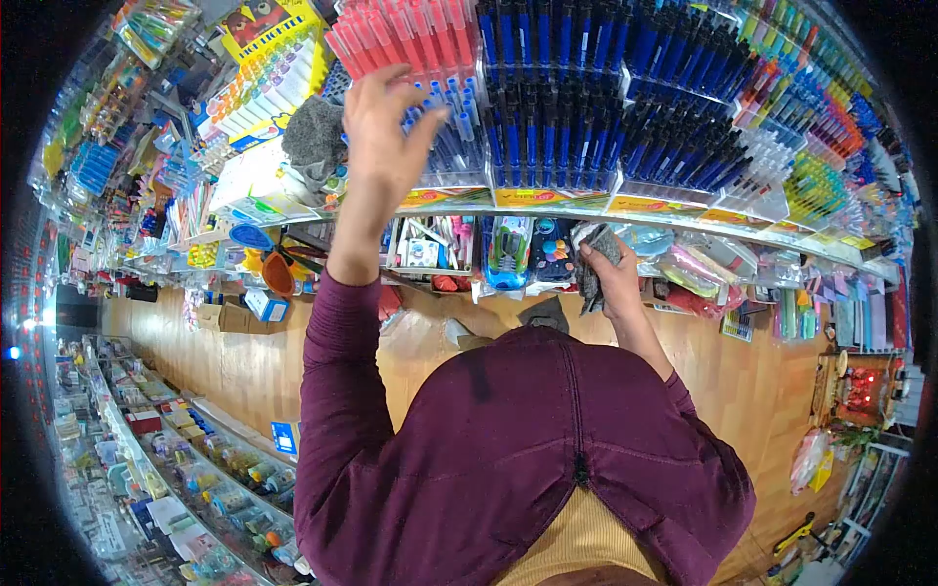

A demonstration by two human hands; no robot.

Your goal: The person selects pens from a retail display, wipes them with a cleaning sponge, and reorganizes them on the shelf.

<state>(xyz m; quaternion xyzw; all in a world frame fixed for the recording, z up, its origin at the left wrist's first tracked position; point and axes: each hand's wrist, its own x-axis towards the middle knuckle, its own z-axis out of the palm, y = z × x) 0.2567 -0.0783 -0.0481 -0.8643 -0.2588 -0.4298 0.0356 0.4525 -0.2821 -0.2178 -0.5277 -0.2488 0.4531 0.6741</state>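
Note:
My left hand [384, 132] is raised over the pen display, its thumb and fingers apart with nothing between them. Just beyond its fingertips stand clear pens with light blue caps [451, 107], and above them a block of red pens [405, 39]. My right hand [614, 275] is closed round a dark grey cloth [591, 266], held low in front of the shelf edge. Another crumpled grey cloth [315, 139] lies on a white box, left of my left wrist.
Dark blue pens [552, 132] fill clear acrylic holders at the centre and right. A shelf edge [547, 209] runs below them, with boxed goods underneath. Highlighters [269, 93] stand at the left. Behind me, a low shelf [147, 439] of small goods lines the wooden floor [234, 361].

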